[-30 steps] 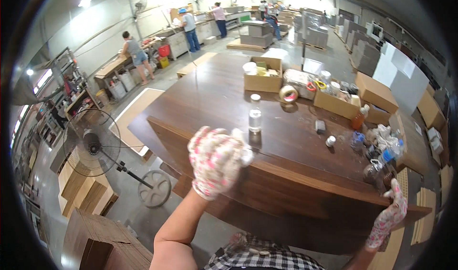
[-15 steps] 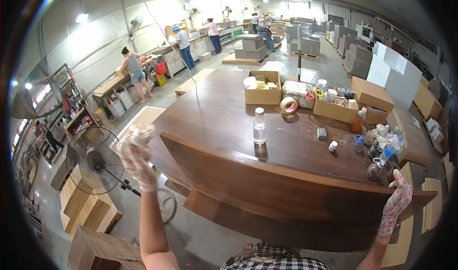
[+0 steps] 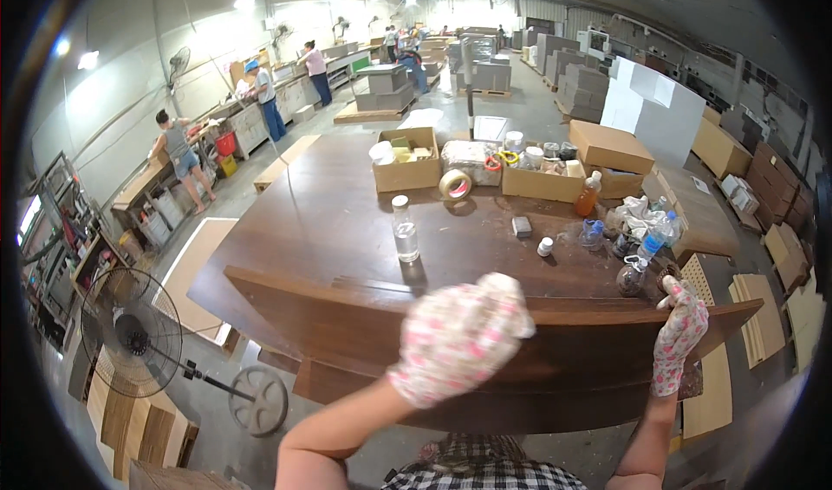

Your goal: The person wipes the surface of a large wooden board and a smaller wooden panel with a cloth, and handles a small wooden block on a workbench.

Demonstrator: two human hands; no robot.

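Observation:
A long dark brown wooden board (image 3: 303, 312) stands on edge along the near side of the brown table (image 3: 295, 213). My right hand (image 3: 680, 338), in a white glove with pink print, grips the board's top edge near its right end, the thumb side showing over it. My left hand (image 3: 459, 343), gloved alike, is closed in front of the board's middle, at the height of its top edge. Whitish, slightly soiled stuff shows at its fingers, but glove and any held thing cannot be told apart. Beyond the board a clear bottle (image 3: 406, 230) stands upright.
On the table are a cardboard box (image 3: 406, 174), a tape roll (image 3: 455, 185), a grey block (image 3: 521, 227), a small white bottle (image 3: 545, 246) and several bottles beside crumpled cloth (image 3: 640, 217). A floor fan (image 3: 134, 338) stands at left. People work along the far left benches.
My left hand has swung from the board's left end rightward to its middle. My right hand keeps its hold on the edge. The whole view has turned to the right.

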